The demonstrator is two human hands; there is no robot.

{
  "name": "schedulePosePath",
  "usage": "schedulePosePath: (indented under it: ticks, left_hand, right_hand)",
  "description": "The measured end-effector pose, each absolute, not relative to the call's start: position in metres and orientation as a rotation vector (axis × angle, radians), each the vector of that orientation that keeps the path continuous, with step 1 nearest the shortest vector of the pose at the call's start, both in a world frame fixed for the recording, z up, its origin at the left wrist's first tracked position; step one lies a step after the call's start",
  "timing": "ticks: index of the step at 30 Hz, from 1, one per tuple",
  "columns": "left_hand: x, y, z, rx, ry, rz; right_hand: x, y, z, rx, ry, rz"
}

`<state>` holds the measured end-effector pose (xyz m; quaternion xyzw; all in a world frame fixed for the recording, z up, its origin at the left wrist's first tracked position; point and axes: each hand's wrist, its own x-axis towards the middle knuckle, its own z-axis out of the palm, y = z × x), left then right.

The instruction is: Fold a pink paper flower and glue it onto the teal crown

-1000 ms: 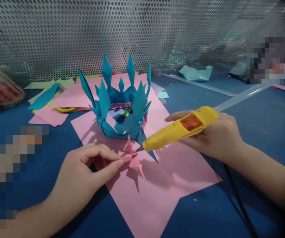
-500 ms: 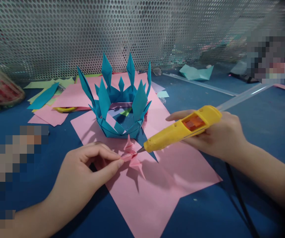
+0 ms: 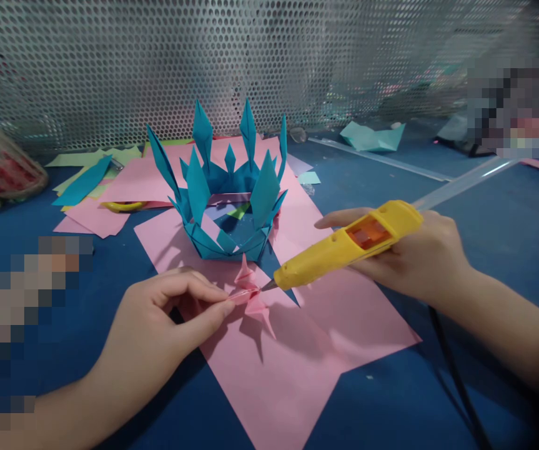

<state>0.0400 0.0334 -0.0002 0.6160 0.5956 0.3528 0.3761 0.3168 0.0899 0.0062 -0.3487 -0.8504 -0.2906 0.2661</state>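
Note:
My left hand (image 3: pixel 168 319) pinches a small folded pink paper piece (image 3: pixel 250 294) between thumb and fingers, low over a large pink sheet (image 3: pixel 292 350). My right hand (image 3: pixel 412 256) grips a yellow glue gun (image 3: pixel 348 244). Its metal tip touches the pink piece from the right. Just behind the piece stands a blue folded paper crown (image 3: pixel 227 187) with tall spikes, resting on the same pink sheet.
A perforated metal screen (image 3: pixel 250 56) closes off the back of the blue table (image 3: pixel 484 206). Loose pink, green and blue papers (image 3: pixel 95 187) and yellow-handled scissors (image 3: pixel 122 206) lie at the left. Clear glue sticks (image 3: pixel 376 159) and a teal folded paper (image 3: pixel 372 137) lie at the right. The gun's black cord (image 3: pixel 456 375) trails toward me.
The glue gun and my right hand have shifted slightly to the right, the tip staying at the pink piece. My left hand has held still.

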Motion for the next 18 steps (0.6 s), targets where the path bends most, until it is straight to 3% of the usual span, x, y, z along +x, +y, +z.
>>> schedulePosePath:
  ticks: [18]
  left_hand:
    - [0.041,0.0344,0.0012,1.569,1.513,0.9]
  right_hand:
    - [0.3155,0.086,0.0091,-0.958,-2.336,-0.763]
